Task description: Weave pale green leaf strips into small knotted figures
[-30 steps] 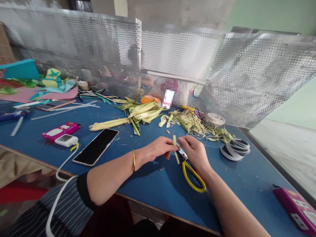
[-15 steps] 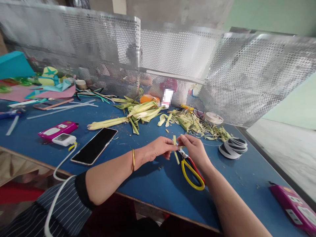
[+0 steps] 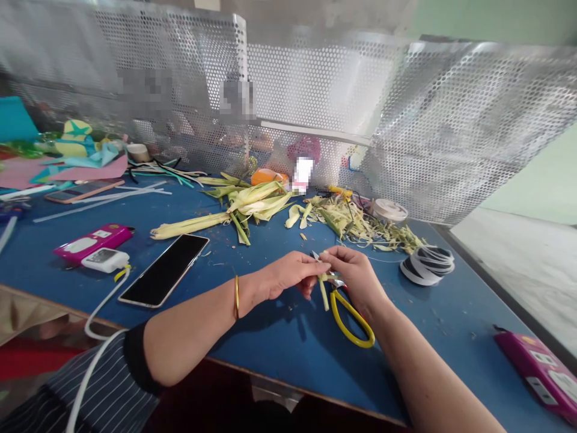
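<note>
A narrow pale-green strip of corn husk (image 3: 324,294) hangs from the pinched fingers of my left hand (image 3: 295,272). My right hand (image 3: 354,272) meets it from the other side, thumb and fingertips closed on the top of the same strip. Beneath my right hand are scissors (image 3: 353,320) with yellow and red handles; their metal tips show between the hands. Whether the right fingers also bear on the scissors is hidden. Behind the hands lie a bundle of corn husks (image 3: 256,201) and a heap of shredded husk pieces (image 3: 349,218).
Left of my arm lie a black-screened phone (image 3: 166,270) and a magenta power strip (image 3: 94,243) with a charger and white cable. To the right are a roll of white-and-black ribbon (image 3: 427,264) and another power strip (image 3: 538,370). Perforated metal panels (image 3: 311,90) stand behind.
The strip's upper end, upright and showing before, is now bent down or covered by the fingertips. My right hand has closed in on my left. The view has shifted slightly.
</note>
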A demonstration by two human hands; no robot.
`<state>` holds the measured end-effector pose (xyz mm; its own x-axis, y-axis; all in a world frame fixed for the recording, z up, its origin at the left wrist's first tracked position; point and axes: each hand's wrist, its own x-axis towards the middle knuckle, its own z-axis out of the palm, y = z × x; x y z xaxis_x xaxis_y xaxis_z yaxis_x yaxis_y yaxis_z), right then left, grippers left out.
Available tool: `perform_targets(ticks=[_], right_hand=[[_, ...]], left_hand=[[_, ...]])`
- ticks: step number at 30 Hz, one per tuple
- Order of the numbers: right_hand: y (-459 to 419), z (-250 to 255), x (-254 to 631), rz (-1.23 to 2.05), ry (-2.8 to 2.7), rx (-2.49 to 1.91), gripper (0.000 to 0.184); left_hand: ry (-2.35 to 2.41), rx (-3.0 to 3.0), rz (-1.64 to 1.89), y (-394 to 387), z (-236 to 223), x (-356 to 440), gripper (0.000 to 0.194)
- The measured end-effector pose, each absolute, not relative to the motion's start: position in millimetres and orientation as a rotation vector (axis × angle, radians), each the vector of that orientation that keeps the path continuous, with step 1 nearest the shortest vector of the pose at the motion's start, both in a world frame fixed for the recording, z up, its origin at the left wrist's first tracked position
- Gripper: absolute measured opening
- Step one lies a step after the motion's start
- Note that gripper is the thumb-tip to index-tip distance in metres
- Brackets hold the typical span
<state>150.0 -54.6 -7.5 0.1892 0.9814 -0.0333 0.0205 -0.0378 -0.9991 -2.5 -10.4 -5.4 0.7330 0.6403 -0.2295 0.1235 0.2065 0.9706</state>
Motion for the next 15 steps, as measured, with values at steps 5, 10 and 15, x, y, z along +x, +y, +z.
perform_targets(ticks=[5, 10, 15], right_hand=[[-54, -10, 144, 1.068, -0.986, -1.257, 0.037], [-57, -17, 137, 0.994, -0.893, -1.251, 0.033], [-55, -14, 145, 1.046, -0.909, -1.253, 0.033]], left_hand=[[0.718, 1.412, 0.437, -12, -9, -1, 0.037], [0.707, 1.482, 0.384, -16, -12, -1, 0.026], [0.705, 1.395, 0.406, -19, -9, 1, 0.022]])
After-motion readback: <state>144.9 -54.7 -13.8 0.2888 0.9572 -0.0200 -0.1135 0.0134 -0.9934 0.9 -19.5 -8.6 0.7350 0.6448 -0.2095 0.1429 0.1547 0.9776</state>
